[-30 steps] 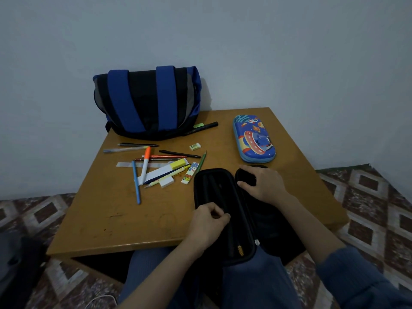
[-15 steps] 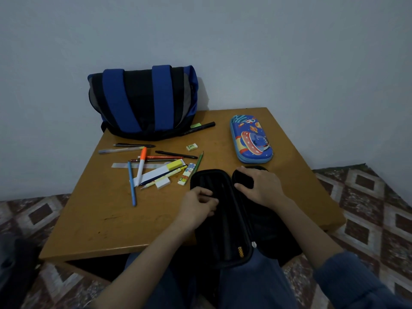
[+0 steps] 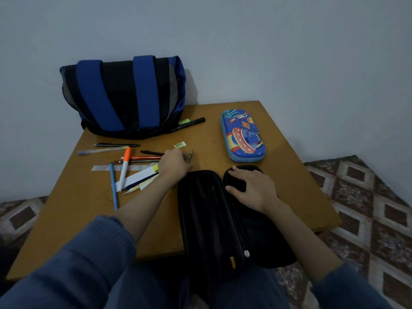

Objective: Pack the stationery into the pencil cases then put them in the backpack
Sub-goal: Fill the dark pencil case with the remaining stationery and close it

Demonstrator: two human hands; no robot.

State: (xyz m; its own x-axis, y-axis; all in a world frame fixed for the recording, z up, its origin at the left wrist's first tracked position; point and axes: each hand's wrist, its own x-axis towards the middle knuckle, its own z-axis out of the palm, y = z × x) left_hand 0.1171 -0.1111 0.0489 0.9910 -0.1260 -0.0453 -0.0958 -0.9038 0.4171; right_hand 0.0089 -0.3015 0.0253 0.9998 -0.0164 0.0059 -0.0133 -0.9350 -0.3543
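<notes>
A person in blue sleeves is sitting at a small wooden tabletop (image 3: 73,219) that is standing against a pale wall, with patterned floor (image 3: 367,208) showing to the right. The open black pencil case (image 3: 207,215) is lying at the near edge, its near end hanging past the wood over the person's lap. The widest bare stretch of wood is lying at the near left. The right hand (image 3: 252,188) is resting on the case's right half, fingers spread and pressing flat. Inside the left half only dark lengthwise ridges are showing, and the dim light is hiding whether anything is in it. The blue cartoon pencil case (image 3: 243,137) is lying zipped shut at the far right, apart from the black one. The blue and black backpack (image 3: 124,97) is sitting at the far left corner against the wall. The left hand (image 3: 174,166) is reaching over the loose stationery, its fingers curling down at a green pencil (image 3: 190,156); whether they are pinching it cannot be told. Just beyond, a small eraser (image 3: 180,145) is lying alone. To the left, an orange-capped marker (image 3: 124,168), a blue pen (image 3: 113,186), a ruler (image 3: 104,167) and a red pen (image 3: 145,157) are crossing one another in a heap. A black marker (image 3: 189,123) is lying against the backpack's base.
</notes>
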